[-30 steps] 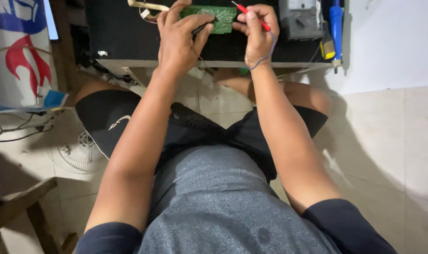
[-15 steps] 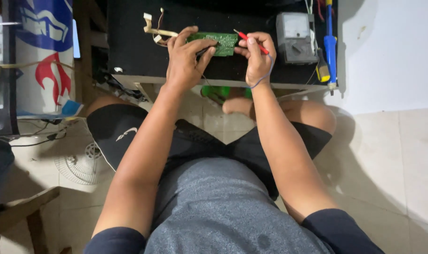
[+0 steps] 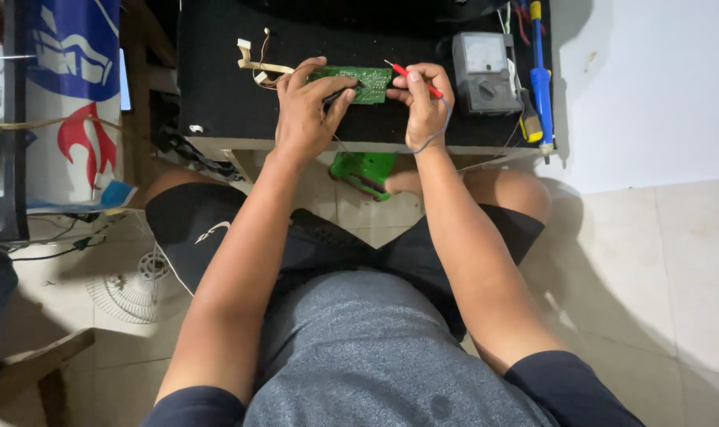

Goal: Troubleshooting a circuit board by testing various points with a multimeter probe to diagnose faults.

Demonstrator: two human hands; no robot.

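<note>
A single view, from a camera worn on the head, looks steeply down over the seated person's own chest and lap, which fill the frame from centre to 6 o'clock. It faces forward toward 12 o'clock, where the black bench [image 3: 217,87] lies along the top edge, farther off than the lap. Both forearms run up from 6 o'clock to the left hand [image 3: 304,119] and right hand [image 3: 424,107]. Tiled floor [image 3: 660,261] shows at 3 o'clock. No second view shares the scene.
</note>
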